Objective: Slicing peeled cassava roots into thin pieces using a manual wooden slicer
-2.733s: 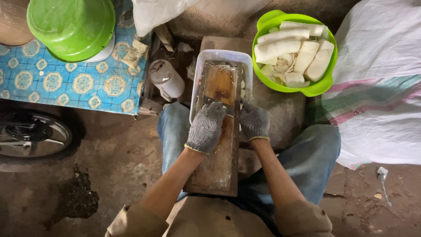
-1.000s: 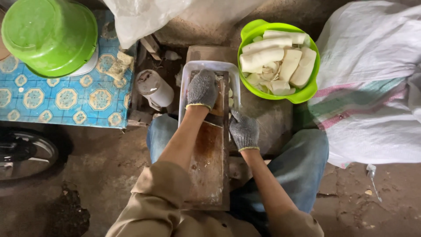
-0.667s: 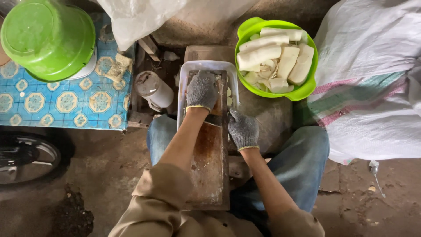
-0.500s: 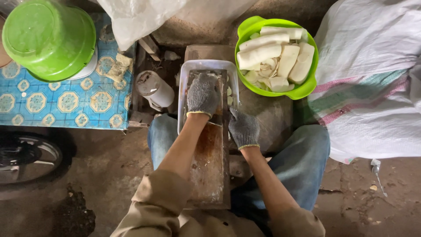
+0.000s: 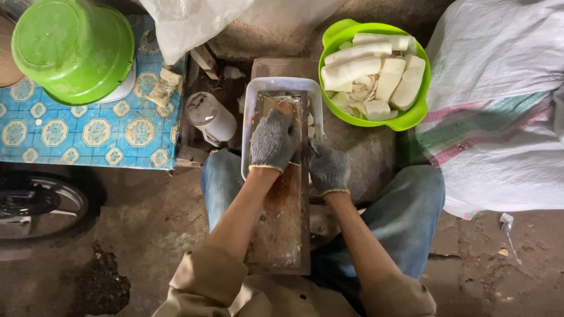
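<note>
The left hand [image 5: 272, 141], in a grey knit glove, lies palm-down with its fingers curled over something pressed against the wooden slicing board [image 5: 283, 217]; what it grips is hidden under the glove. The spot is near the board's far end, where the board rests inside a white rectangular tray [image 5: 249, 123]. The right hand [image 5: 329, 168], gloved alike, has its fingers wrapped round the board's right edge, just behind the tray's near right corner. The board runs lengthwise between the person's knees. Just left of the tray lies a white jar [image 5: 210, 116]. Beyond the tray's right corner stands a green bowl [image 5: 336, 41] of peeled white root pieces [image 5: 376, 76]. A white sack [image 5: 499, 105] fills the right side; an overturned green basin [image 5: 73, 47] sits on a blue patterned cloth [image 5: 88, 132] far left.
</note>
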